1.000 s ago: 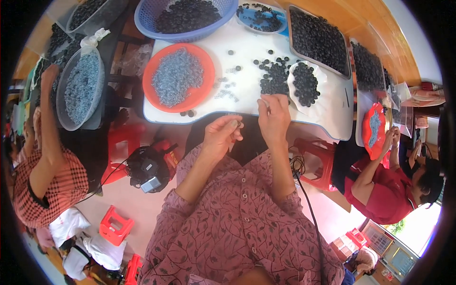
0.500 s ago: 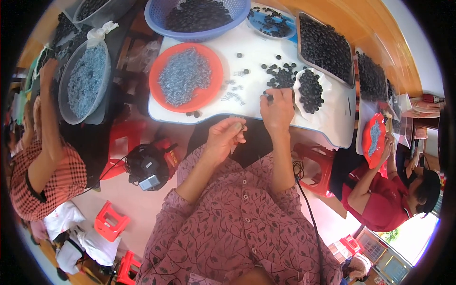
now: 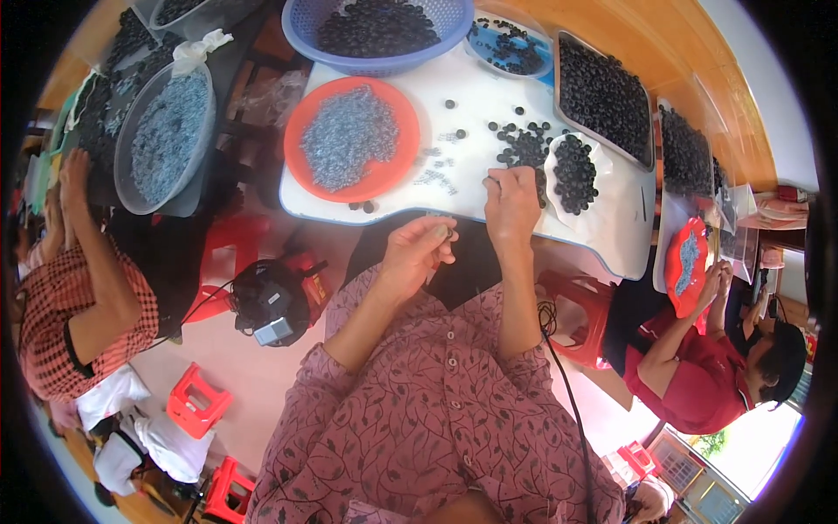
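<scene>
Just off the near edge of the desk point(image 3: 471, 188), the left hand point(image 3: 419, 253) has its grip pinched on a small dark piece point(image 3: 449, 233). The right hand point(image 3: 513, 210) curls beside loose black pieces point(image 3: 522, 148); I cannot tell whether its grip holds any. Next to it, a white dish point(image 3: 604, 205) holds black pieces. Farther, a red plate point(image 3: 408, 131) carries clear bluish bits point(image 3: 349, 140); beyond, a metal tray point(image 3: 605, 140) and blue basket point(image 3: 380, 65) hold black pieces.

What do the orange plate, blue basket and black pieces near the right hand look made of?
Orange plate: likely plastic, smooth, from its even colour and plain rim.
Blue basket: probably moulded plastic, given the regular small holes in its wall.
Black pieces: perhaps plastic or rubber; uniformly dark, too small to settle.
</scene>
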Available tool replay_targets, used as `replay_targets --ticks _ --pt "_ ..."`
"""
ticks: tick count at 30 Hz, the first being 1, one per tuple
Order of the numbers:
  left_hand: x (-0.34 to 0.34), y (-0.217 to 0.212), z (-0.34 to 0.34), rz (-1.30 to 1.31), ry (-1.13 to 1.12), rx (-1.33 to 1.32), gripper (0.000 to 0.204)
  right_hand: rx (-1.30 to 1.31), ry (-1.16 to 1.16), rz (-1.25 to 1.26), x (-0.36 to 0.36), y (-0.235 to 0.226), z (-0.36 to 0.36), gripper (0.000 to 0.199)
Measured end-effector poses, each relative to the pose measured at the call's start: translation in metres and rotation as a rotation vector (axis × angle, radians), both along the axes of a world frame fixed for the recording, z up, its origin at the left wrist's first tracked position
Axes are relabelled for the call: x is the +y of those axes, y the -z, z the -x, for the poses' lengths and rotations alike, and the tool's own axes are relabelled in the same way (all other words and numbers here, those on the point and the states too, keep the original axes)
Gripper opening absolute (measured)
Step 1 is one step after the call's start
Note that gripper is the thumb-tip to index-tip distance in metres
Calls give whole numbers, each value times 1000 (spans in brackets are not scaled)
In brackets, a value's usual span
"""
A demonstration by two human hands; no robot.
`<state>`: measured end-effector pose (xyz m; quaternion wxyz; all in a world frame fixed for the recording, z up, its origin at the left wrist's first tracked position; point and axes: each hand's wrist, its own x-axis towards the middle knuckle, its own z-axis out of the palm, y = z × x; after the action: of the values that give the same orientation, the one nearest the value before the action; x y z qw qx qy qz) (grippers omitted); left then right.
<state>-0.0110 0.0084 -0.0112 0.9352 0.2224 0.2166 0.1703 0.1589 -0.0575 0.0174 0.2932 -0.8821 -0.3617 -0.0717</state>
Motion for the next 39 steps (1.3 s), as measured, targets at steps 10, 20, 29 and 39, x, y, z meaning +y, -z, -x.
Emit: replay_targets --ticks 10,20,29,39 --pt "7 -6 -8 57 -5 -108 23 963 -260 -522 -19 -17 36 12" --pt "4 -14 -12 -20 1 -107 22 875 -343 -578 -29 -18 48 16" --pt "5 -18 -8 6 42 -95 18 686 -315 -476 -29 -30 57 22" --pt "6 -20 -8 85 46 -90 15 784 -368 -533 -30 -28 57 18"
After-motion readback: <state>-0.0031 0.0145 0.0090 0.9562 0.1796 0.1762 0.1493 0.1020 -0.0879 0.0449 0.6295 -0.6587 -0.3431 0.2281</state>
